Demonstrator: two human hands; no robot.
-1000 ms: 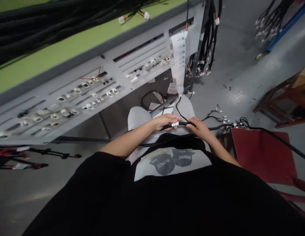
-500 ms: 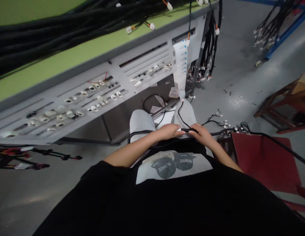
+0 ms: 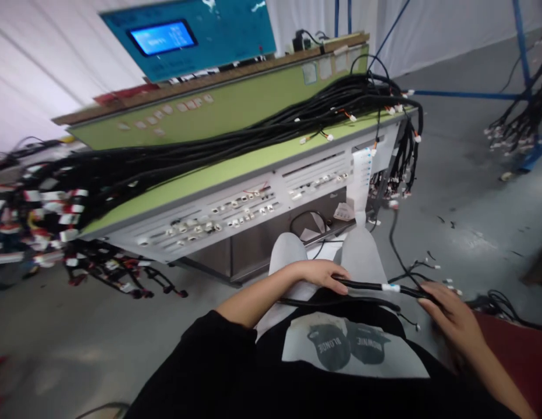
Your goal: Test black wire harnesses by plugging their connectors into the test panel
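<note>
A black cable harness [image 3: 365, 285] runs across my lap between both hands, with a white and blue label [image 3: 390, 288] wrapped around it. My left hand [image 3: 325, 276] is closed on the harness to the left of the label. To the right of the label, my right hand [image 3: 447, 308] grips the same harness, where a thinner branch with a connector [image 3: 393, 205] rises from it. Another black length of cable [image 3: 340, 302] lies across my lap, nearer my body. A strip of printed labels [image 3: 360, 186] hangs from the bench edge above my knees.
A green bench [image 3: 236, 152] carries a thick bundle of black harnesses [image 3: 253, 129]. White connectors sit in a slotted panel [image 3: 205, 224] on its front. Behind stands a blue board with a lit screen [image 3: 163, 38]. A red surface [image 3: 510, 349] is at my right.
My hands have spread apart, the right one moving further right along the harness, and the label now shows between them. The view has tilted up, bringing the screen and bench back into sight.
</note>
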